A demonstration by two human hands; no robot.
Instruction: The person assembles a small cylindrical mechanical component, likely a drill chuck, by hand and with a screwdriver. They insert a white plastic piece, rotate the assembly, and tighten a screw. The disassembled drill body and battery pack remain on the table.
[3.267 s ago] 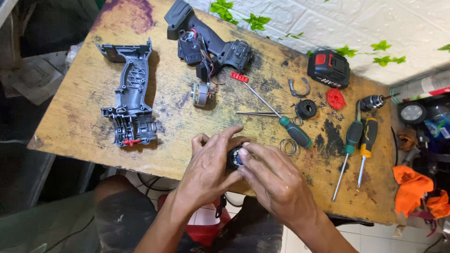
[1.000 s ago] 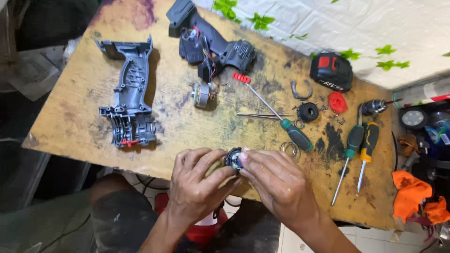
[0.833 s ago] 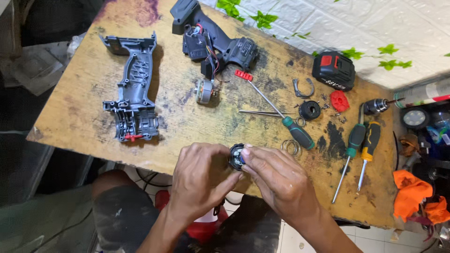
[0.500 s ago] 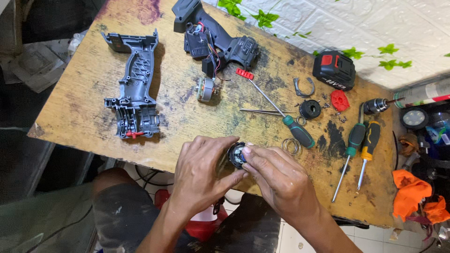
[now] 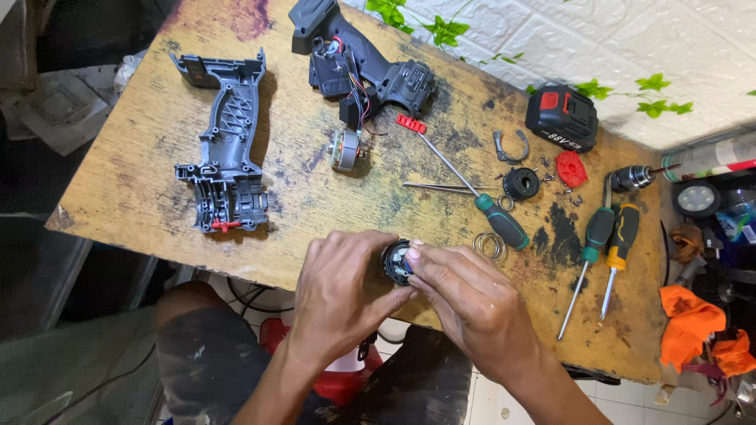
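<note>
Head view: the left hand (image 5: 340,295) is curled around a small round black gear housing (image 5: 396,262), fingers closed on its side, holding it just above the near edge of the wooden worktop (image 5: 142,181). The right hand (image 5: 472,303) meets it from the other side, its fingertips (image 5: 415,253) pinched at the open face of the housing; whether they grip a loose piece there is hidden by the fingers.

The risk, as I judge it, lies in where the part is held: it hangs over the worktop edge, so anything that slips from the open face would likely fall past the lap to the floor rather than onto the wood. Greasy fingers or a twist against each other could cause that slip.

Near the right hand lie 2 thin metal rings (image 5: 491,245) and a green-handled screwdriver (image 5: 502,221); a sweep of the wrist could knock them off the near edge. Farther back sit the grey shell half (image 5: 226,149), the small motor (image 5: 345,151) on its wires, the black drill body (image 5: 370,67), a battery pack (image 5: 562,118) and 2 more screwdrivers (image 5: 606,236), all well apart from the hands
</note>
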